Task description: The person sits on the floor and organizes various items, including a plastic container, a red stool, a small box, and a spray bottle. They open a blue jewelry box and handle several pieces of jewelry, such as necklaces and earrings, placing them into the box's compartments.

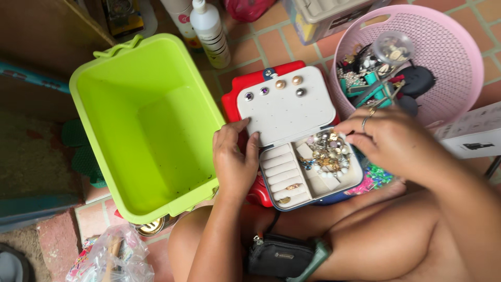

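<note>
An open jewellery box [292, 156] with a red outside and a pale lining rests in front of me. Its raised lid panel [286, 107] carries several stud earrings. Ring rolls fill the box's left part, and a tangle of jewellery [327, 154] lies in the right compartment. My left hand [235, 159] rests flat on the box's left edge, thumb against the lid panel. My right hand [389, 138], wearing a ring, reaches over the box's right side, fingertips pinching at the tangle; what they grip is hidden.
An empty lime-green plastic tub [130, 177] sits left of the box. A pink perforated basket [449, 47] with jewellery and a clear round container stands at the upper right. White bottles [209, 31] stand behind. A dark pouch [282, 256] lies by my legs, a plastic bag [112, 258] bottom left.
</note>
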